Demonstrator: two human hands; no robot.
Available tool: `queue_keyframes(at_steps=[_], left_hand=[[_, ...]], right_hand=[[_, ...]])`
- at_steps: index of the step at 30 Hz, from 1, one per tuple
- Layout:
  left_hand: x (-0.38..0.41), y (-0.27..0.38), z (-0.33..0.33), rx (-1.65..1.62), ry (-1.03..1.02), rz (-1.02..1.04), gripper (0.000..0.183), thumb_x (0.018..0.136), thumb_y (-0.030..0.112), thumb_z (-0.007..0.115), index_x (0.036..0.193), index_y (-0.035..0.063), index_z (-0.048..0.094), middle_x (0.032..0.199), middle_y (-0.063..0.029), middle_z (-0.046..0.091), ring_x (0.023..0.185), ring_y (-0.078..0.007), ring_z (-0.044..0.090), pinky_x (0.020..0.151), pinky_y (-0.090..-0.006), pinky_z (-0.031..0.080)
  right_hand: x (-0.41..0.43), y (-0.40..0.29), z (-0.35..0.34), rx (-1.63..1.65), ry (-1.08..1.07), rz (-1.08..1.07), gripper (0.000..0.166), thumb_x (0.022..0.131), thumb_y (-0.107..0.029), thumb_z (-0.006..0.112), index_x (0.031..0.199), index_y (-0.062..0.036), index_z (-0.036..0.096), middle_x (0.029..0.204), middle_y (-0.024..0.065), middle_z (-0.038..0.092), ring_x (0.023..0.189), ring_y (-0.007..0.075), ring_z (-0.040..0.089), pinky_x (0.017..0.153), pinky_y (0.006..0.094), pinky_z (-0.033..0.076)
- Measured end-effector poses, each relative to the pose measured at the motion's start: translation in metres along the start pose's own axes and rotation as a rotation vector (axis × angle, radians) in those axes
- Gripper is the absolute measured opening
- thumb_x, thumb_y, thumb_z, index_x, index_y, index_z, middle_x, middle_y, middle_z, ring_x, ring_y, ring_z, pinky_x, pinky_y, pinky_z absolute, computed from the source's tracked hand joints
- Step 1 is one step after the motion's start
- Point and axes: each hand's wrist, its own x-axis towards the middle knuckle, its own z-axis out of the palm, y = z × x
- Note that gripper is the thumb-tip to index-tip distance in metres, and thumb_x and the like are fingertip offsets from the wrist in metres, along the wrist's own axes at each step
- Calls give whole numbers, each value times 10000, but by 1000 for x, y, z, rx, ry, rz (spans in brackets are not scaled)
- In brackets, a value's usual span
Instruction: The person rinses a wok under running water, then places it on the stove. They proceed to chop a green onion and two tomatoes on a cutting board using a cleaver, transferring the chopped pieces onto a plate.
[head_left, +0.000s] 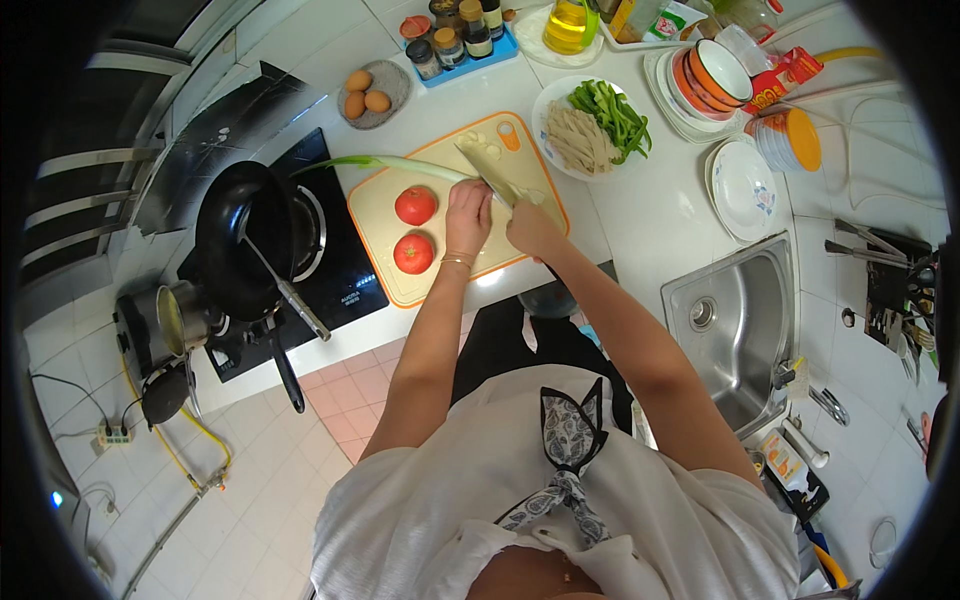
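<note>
My left hand holds the white end of a green onion on a cream cutting board with an orange rim. The onion's green leaves reach left past the board's edge. My right hand is closed around the handle of a kitchen knife, its blade beside my left fingers. Pale cut slices lie near the blade at the board's far side. Two red tomatoes, one farther and one nearer, sit left of my left hand.
A plate of green pepper strips and pale strips stands right of the board. Eggs lie in a grey dish behind it. A black wok with a metal spatula stands on the cooktop at left. Stacked plates and a steel sink are at right.
</note>
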Motion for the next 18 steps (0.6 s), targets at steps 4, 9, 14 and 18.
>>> queue_keyframes(at_steps=[4, 9, 14, 18], left_hand=[[2, -6, -2, 16, -15, 1, 80, 848, 15, 641, 927, 17, 629, 993, -137, 631, 999, -346, 578, 887, -418, 491], [-2, -10, -1, 36, -1, -2, 84, 847, 12, 641, 928, 16, 623, 1002, -142, 629, 1007, -352, 574, 891, -422, 490], [3, -3, -6, 41, -45, 26, 102, 844, 10, 641, 944, 17, 622, 1012, -137, 628, 1011, -343, 575, 890, -417, 494], [6, -3, -10, 96, -95, 9, 141, 838, 4, 633, 977, 25, 625, 1024, -139, 624, 1019, -338, 577, 886, -412, 496]], right_hand=[[9, 5, -5, 65, -101, 66, 258, 868, -72, 466, 986, 151, 519, 594, 256, 574, 365, 314, 562, 340, 420, 445], [-21, 24, -1, 147, -61, 61, 221, 802, -46, 484, 750, 151, 569, 560, 281, 566, 395, 382, 585, 374, 469, 449], [8, 15, -11, 234, -65, 147, 232, 822, -48, 458, 756, 154, 550, 566, 258, 563, 372, 343, 565, 342, 449, 428], [-6, 24, -11, 337, -23, 184, 187, 889, -112, 524, 893, 75, 507, 488, 100, 456, 326, 200, 447, 307, 378, 382]])
